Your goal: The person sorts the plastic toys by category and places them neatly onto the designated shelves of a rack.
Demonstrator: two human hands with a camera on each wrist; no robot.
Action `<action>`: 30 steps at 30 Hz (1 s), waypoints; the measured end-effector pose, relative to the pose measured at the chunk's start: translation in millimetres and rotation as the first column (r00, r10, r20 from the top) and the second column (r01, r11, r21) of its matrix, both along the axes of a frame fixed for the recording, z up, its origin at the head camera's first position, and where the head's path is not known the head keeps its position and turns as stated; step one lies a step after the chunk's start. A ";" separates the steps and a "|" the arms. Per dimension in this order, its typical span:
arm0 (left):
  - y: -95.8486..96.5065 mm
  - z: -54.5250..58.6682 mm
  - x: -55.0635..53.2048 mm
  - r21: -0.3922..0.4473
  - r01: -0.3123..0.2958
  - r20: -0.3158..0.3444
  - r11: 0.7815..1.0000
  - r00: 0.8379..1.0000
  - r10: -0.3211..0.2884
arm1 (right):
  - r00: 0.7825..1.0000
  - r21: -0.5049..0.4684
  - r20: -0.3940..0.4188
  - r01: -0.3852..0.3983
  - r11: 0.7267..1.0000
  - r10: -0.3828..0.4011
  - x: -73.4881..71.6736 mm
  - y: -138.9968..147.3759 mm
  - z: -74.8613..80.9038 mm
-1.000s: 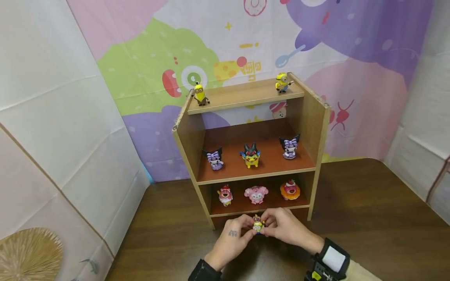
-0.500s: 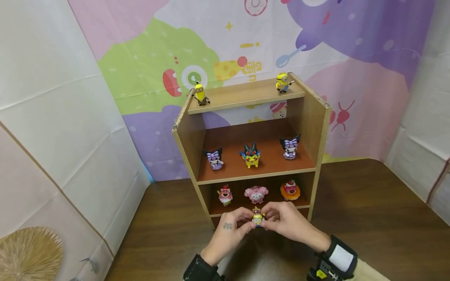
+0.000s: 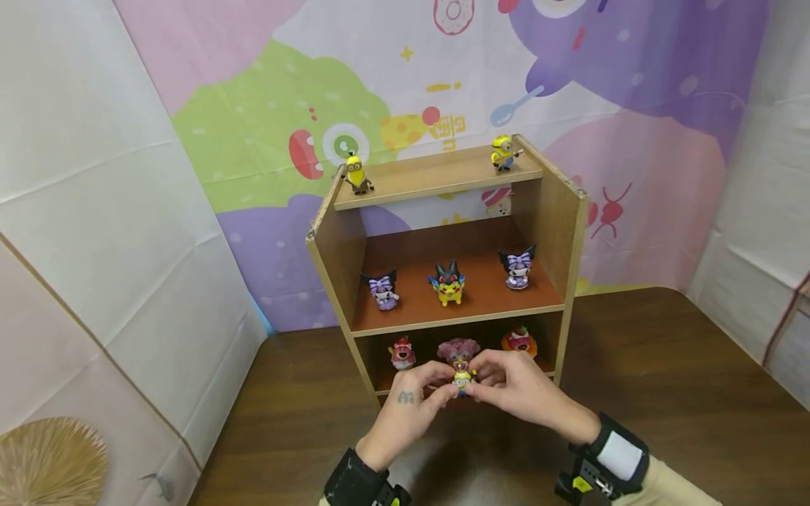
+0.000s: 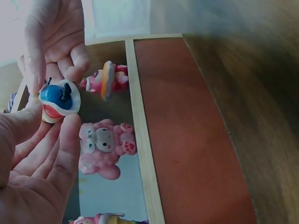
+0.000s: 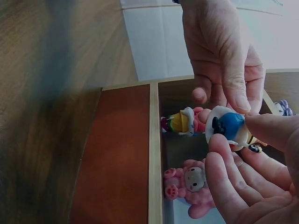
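Between both hands is a small yellow minion figurine [image 3: 463,381] with a crown, held in the air before the shelf's lower compartment. My left hand [image 3: 408,404] pinches its left side with thumb and fingers; my right hand [image 3: 528,390] pinches its right side. Both wrist views show the figurine's blue underside [image 4: 57,97] and a white cape edge [image 5: 212,122]. Just behind it in the head view, a pink fluffy figurine [image 3: 458,348] is partly covered by the hands. To either side stand a red-pink bear figurine [image 3: 402,353] and a bear in an orange ring [image 3: 520,342].
The wooden shelf unit [image 3: 457,321] stands on a brown table [image 3: 285,422]. Its middle level bears two purple-bowed figurines [image 3: 382,292] and a yellow one with a black hood [image 3: 450,284]. Two minions [image 3: 357,176] stand at the ends of the top board. A patterned cloth [image 3: 253,140] hangs behind.
Both hands have raised the minion figurine slightly, from below the lower compartment's front edge to in front of the pink figurine. The head view has shifted a little. The shelf figurines stay put.
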State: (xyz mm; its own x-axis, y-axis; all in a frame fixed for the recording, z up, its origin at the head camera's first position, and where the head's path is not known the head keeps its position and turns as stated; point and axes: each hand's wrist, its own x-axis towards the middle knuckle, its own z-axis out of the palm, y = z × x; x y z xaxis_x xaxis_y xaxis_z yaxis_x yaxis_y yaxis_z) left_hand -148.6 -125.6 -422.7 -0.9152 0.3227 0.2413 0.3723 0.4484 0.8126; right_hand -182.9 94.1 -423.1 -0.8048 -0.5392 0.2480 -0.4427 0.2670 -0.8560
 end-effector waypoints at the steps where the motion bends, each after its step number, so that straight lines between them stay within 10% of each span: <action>1: 0.1 1.7 -0.4 0.001 0.000 0.001 1.000 1.000 0.000 | 1.000 0.004 -0.005 0.000 1.000 0.000 -0.2 0.3 1.6; 30: 0.6 46.1 -8.4 -0.022 -0.019 -0.132 1.000 0.991 0.016 | 0.989 0.019 -0.140 -0.044 0.999 0.046 -9.8 2.3 50.6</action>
